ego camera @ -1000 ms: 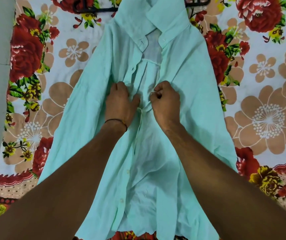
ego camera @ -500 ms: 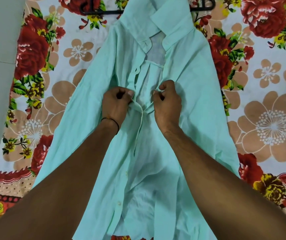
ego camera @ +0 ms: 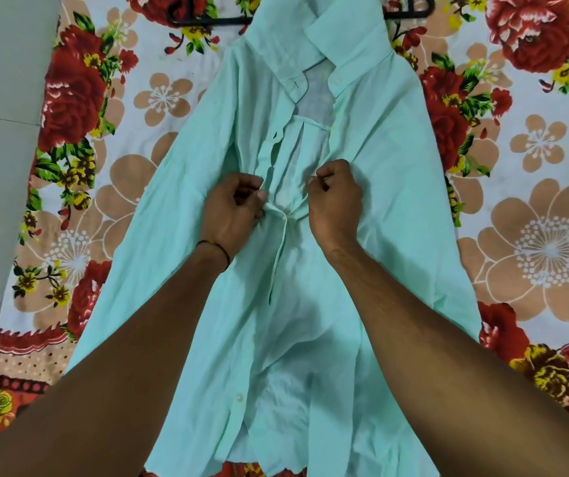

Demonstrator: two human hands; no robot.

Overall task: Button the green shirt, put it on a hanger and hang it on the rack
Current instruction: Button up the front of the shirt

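Head view: your green shirt point(ego camera: 396, 201) lies flat, front up, on the floral sheet point(ego camera: 534, 235), with the collar point(ego camera: 328, 39) pointing away from you. Your left hand point(ego camera: 231, 211), fingers curled, pinches the front edge on its side at chest height; a dark thread point(ego camera: 221, 251) circles that wrist. Your right hand point(ego camera: 336, 201), likewise curled, pinches the opposite front edge near it. The two edges meet between your hands, at their lower side. Whether either hand holds a button cannot be told. Above that point the front is open up to the collar, and the inner back panel shows. Towards the hem the front parts, and one white button point(ego camera: 240, 397) shows on the left edge. A black hanger point(ego camera: 207, 20) lies on the sheet at the collar, its middle hidden under fabric and its ends visible on either side. A plain grey surface point(ego camera: 1, 132) borders the sheet on the left
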